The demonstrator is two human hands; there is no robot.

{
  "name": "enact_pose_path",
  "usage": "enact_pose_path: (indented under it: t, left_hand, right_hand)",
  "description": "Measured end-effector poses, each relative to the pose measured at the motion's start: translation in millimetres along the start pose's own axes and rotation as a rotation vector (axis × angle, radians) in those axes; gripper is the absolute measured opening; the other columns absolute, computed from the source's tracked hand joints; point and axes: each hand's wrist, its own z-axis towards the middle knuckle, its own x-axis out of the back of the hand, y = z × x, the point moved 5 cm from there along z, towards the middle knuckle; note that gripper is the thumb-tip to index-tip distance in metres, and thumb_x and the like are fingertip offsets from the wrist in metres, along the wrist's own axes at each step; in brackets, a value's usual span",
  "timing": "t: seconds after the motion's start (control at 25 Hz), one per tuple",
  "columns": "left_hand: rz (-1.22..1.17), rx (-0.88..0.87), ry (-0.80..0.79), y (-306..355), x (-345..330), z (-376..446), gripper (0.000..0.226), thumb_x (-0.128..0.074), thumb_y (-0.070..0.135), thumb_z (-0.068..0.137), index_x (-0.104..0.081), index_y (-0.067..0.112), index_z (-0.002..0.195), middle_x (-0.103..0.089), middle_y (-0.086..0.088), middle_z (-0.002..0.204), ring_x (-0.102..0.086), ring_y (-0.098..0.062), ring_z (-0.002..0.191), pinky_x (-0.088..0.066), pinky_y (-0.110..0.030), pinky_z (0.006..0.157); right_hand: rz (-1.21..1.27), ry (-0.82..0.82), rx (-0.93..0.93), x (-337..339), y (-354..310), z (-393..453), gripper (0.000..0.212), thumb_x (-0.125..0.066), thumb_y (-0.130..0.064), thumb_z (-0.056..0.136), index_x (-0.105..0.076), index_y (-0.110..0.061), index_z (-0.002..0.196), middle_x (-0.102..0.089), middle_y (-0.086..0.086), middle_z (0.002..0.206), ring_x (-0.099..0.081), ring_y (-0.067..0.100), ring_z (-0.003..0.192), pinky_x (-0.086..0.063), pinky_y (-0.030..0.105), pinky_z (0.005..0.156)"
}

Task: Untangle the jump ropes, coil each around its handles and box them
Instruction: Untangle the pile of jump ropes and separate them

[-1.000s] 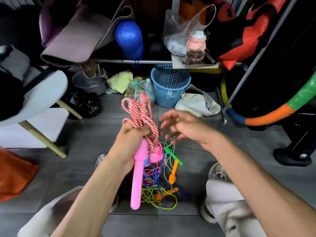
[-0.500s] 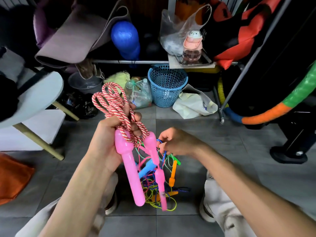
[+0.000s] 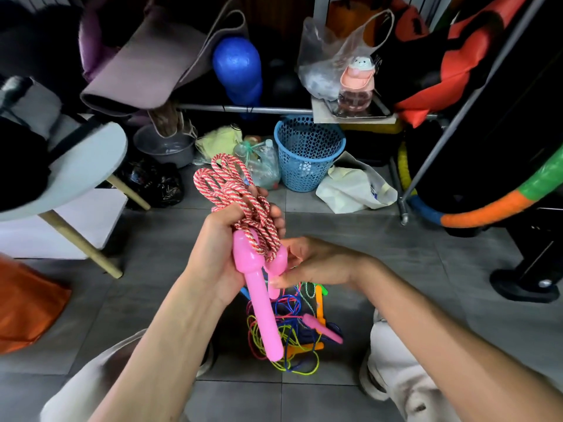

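Note:
My left hand grips a pink jump-rope handle together with the gathered loops of its red-and-white twisted rope, which stick up above my fist. Beside it, my right hand pinches the second pink handle between thumb and fingers, holding it against the first. On the floor between my knees lies a tangle of thin jump ropes in yellow, blue, green and pink, with orange and small pink handles in it. No box is in view.
A blue perforated basket stands ahead, with plastic bags and bottles around it. A white chair stands at left, an orange bag at far left, a metal rack leg and a colourful hoop at right. My shoes flank the tangle.
My right hand came in from open and took hold of the second pink handle, bringing it beside the first. My left hand lifted the coiled rope higher.

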Motion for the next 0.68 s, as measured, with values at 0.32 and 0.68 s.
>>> enact_pose_path:
  t: [0.32,0.68]
  left_hand:
    - [0.356,0.171,0.241,-72.4,56.1,28.8,0.011,-0.049,0.003,0.09,-0.055,-0.005,0.084,-0.059,-0.022,0.06,-0.063,-0.036,0.065,-0.052,-0.041,0.057]
    - [0.632,0.625,0.437,-259.2,219.4,-50.7,0.033,-0.053,0.008,0.09,-0.052,0.008,0.057,-0.044,-0.008,0.042,-0.038,-0.017,0.032,-0.027,-0.018,0.037]
  right_hand:
    - [-1.022,0.222,-0.428,40.1,26.4,-11.8,0.033,-0.054,-0.015,0.088,-0.059,-0.018,0.121,-0.063,0.006,0.12,-0.061,0.027,0.106,-0.046,0.028,0.075]
    - [-0.976,-0.023,-0.439,-14.9,89.5,1.6,0.037,-0.051,-0.008,0.084,-0.06,-0.011,0.119,-0.064,0.011,0.115,-0.062,0.029,0.103,-0.05,0.03,0.078]
